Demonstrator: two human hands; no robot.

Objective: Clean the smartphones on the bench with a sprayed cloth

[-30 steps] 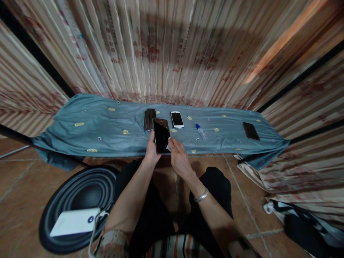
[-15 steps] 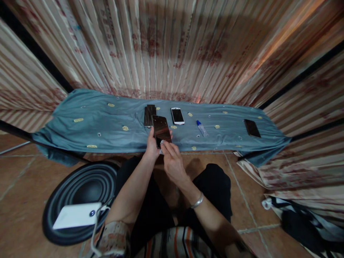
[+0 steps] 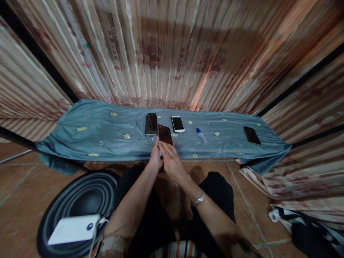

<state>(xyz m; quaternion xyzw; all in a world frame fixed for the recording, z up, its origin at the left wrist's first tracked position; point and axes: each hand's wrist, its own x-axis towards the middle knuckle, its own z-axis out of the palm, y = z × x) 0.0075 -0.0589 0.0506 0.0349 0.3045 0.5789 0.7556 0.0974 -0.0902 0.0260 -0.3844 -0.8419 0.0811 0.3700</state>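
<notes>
My left hand (image 3: pixel 156 154) grips a dark smartphone (image 3: pixel 165 134) from its left side, with fingertips showing at the far edge. The phone is tilted, screen up, above the near edge of the blue cloth. Over its lower part lies my right hand (image 3: pixel 173 161), fingers bent and pressed together. A small white cloth (image 3: pixel 160 143), mostly hidden, peeks out at those fingertips against the glass. Just beyond the held phone a dark phone-like slab (image 3: pixel 151 124) rests on the blue cloth. To its right lie a white phone (image 3: pixel 177 124) and a small clear bottle with a blue cap (image 3: pixel 201 136).
A blue patterned cloth (image 3: pixel 129 123) covers the long narrow bench. Another dark phone (image 3: pixel 252 135) lies at its right. On the floor at left, a white power bank (image 3: pixel 73 229) with a cable sits on a black round ribbed object (image 3: pixel 88 200). Curtains (image 3: pixel 172 53) hang behind.
The held phone has tipped and sits partly behind my right hand now. My right fingers have slid slightly left across the screen. The whole view has shifted a little downward.
</notes>
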